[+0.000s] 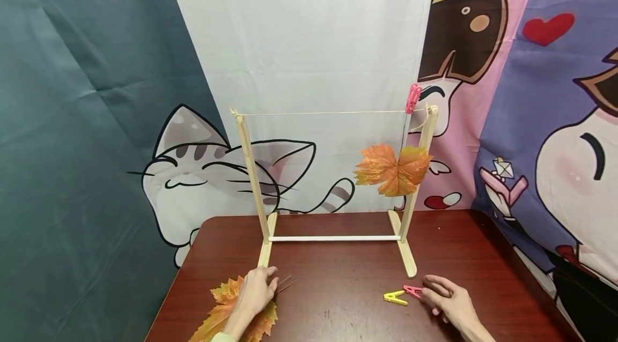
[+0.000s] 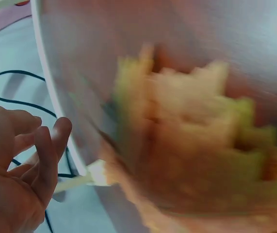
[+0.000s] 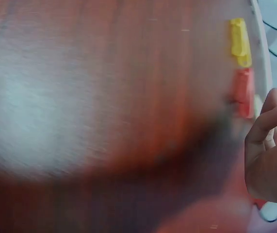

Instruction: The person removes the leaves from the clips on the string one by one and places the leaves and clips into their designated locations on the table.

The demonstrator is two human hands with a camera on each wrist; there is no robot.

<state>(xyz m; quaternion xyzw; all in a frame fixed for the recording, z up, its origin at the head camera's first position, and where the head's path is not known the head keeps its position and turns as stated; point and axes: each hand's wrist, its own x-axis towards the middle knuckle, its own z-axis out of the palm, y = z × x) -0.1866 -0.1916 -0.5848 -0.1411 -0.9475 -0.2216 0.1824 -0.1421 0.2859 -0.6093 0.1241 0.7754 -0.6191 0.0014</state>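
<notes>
My left hand [image 1: 257,289] is over the orange maple leaves [image 1: 217,312] at the table's front left, and thin stems [image 1: 288,284] stick out past its fingers. In the left wrist view the left hand [image 2: 22,165] has loosely bent fingers with nothing between them; the leaves [image 2: 187,155] are blurred beside it. On the right, my right hand [image 1: 451,302] hovers with relaxed fingers right at a pink-red clothespin [image 1: 413,291]. A yellow clothespin [image 1: 396,297] lies against that one. The right wrist view shows the same red clothespin [image 3: 244,92] just beyond the fingertips.
A wooden rack [image 1: 253,170] stands at the back of the brown table [image 1: 338,277], with a string [image 1: 314,112] across its top. From the string's right end a pink clothespin [image 1: 413,98] hangs an orange maple leaf [image 1: 393,169]. A cartoon-printed cloth [image 1: 309,36] covers the wall behind.
</notes>
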